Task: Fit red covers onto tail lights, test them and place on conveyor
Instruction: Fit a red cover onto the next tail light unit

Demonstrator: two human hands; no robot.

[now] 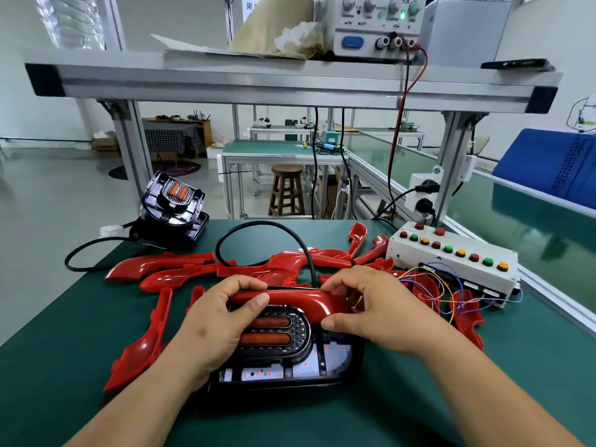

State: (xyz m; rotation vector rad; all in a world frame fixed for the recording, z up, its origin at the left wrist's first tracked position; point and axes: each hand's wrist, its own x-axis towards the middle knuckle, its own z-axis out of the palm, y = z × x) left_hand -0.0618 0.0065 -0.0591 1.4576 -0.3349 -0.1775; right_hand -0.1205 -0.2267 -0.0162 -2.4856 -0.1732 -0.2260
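The desk [61, 359], topped with a green mat, carries a tail light [290, 359] at near centre, with a red cover [300, 298] across its far edge and a black cable [264, 222] looping behind. Loose red covers [167, 266] sprawl around it. A stack of black tail lights [175, 201] sits far left, and a white button box [458, 266] far right.

Bare forearms [129, 398] and bare hands: left hand [213, 327], right hand [371, 314]; fingernails [262, 298] apparently trimmed short.

Pwr supply [377, 27] panel: COARSE, FINE, ON/OFF; rest illegible.
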